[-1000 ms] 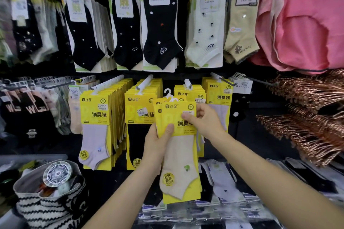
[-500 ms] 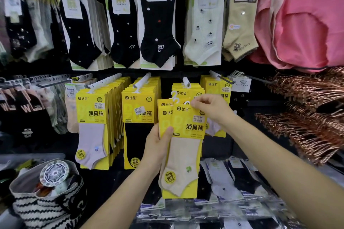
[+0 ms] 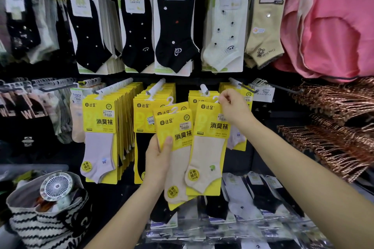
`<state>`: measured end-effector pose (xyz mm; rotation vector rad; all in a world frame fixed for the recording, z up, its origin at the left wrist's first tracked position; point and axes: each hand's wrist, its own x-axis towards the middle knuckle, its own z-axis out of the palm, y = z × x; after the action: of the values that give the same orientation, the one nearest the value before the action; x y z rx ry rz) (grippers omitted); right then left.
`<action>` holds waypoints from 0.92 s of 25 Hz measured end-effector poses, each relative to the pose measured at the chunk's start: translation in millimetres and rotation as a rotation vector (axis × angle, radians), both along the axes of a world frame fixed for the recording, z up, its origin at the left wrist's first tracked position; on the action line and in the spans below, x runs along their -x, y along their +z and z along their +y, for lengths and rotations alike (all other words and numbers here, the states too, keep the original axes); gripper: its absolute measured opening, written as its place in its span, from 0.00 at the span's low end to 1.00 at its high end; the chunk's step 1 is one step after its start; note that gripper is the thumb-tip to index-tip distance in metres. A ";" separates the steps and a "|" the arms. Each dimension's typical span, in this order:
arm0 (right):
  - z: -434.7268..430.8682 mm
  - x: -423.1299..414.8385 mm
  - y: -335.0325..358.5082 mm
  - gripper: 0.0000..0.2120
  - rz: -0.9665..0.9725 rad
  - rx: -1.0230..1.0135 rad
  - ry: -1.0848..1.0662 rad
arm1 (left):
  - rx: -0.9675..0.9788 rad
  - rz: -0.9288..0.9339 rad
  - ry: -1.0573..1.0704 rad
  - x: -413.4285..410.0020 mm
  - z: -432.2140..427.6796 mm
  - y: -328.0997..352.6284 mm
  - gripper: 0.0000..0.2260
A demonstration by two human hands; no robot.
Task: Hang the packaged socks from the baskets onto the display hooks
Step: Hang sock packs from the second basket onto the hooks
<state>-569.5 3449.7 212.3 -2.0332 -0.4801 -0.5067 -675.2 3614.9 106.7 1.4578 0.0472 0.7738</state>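
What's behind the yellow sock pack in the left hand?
A second yellow pack, its top and white hook showing above the front pack. Any further packs are covered.

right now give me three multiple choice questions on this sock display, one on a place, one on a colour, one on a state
1. Where is the striped bag?
A) lower left
B) upper right
C) centre

2. What colour is the sock in the pack that the right hand pinches?
A) black
B) beige
C) pink

3. What is the left hand doing?
A) hanging open
B) resting on the bag
C) gripping yellow packs

Answers:
1 A, it sits in the lower left corner of the view.
2 B, the sock shows beige against the pack's yellow.
3 C, it is curled round a small stack of them.
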 end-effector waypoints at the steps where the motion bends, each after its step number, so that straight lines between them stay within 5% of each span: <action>1: 1.9 -2.6 3.6 0.07 -0.029 0.000 -0.011 | -0.013 -0.004 0.013 1.4 5.9 -0.9 0.07; 12: 21.5 -13.0 14.9 0.06 0.012 0.053 -0.118 | 0.047 -0.002 0.020 8.8 32.0 -3.6 0.05; 15: 14.3 -3.4 10.2 0.05 -0.130 -0.067 -0.188 | 0.040 -0.001 -0.020 6.8 24.1 0.0 0.05; 17: 12.0 10.3 -0.9 0.09 -0.196 -0.195 -0.099 | 0.044 -0.001 -0.056 5.2 16.9 2.2 0.06; 23: 16.9 33.4 -30.6 0.10 0.082 -0.160 0.222 | 0.049 0.034 -0.134 -0.6 -10.2 2.2 0.06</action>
<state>-602.9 3466.6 181.7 -1.8134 -0.5882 -0.3149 -674.6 3604.7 108.9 1.4125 -0.0053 0.6352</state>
